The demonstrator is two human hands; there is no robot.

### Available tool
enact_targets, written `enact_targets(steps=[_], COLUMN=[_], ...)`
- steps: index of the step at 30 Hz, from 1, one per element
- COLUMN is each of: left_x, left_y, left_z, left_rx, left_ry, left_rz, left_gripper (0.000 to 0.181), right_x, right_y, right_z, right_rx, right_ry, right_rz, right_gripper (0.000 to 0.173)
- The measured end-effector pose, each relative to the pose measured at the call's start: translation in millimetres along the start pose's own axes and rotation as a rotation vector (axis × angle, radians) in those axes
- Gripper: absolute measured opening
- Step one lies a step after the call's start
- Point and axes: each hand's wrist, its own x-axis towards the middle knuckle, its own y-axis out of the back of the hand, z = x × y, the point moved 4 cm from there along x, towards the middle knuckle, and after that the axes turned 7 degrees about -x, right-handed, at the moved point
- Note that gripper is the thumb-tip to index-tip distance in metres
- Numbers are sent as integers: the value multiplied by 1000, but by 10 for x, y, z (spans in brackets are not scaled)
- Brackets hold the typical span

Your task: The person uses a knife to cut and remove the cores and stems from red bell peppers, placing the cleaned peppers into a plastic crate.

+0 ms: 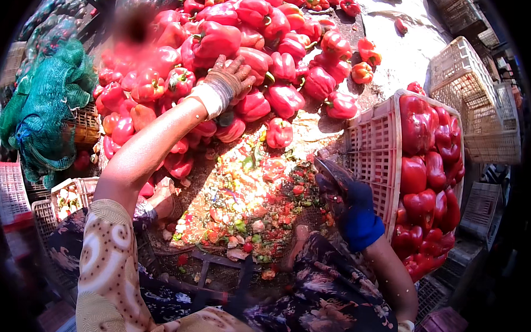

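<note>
A large heap of red bell peppers spreads over the ground in front of me. My left hand, in a stained glove with a white cuff, rests on peppers in the heap, fingers spread; whether it grips one does not show. Lower right, my right hand, in a dark soiled glove with a blue cuff, is closed around a knife; its handle is hidden in the hand. Beside that hand stands a plastic crate packed with red bell peppers.
Pepper scraps litter the ground between my feet. Green mesh sacks lie at the left above an orange crate. A small crate holds cut pieces. Empty pale crates stand at the upper right.
</note>
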Motion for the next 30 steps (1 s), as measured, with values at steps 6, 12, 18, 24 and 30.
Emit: enact_targets(steps=[6,12,18,24,30], left_x=[328,227,241,76,-405], left_y=[184,304,87,9,-250], left_z=[-15,-23,45,32,-187], left_rx=[33,-189,41,-106,-763], left_ry=[-242,-238,-49,18,248], left_rz=[11,-107,-204,-149,203], left_gripper=[26,51,84,71,102], right_x=[59,72,161,256,477], right_y=[-637,-930,-1175,-1183,-1183], right_z=[347,548,764,673,645], right_rx=[75,157,201,628,668], right_ry=[-34,-128,-205,-575,-585], right_rz=[18,0,52,-42,-113], right_gripper=[35,30,26,37,50])
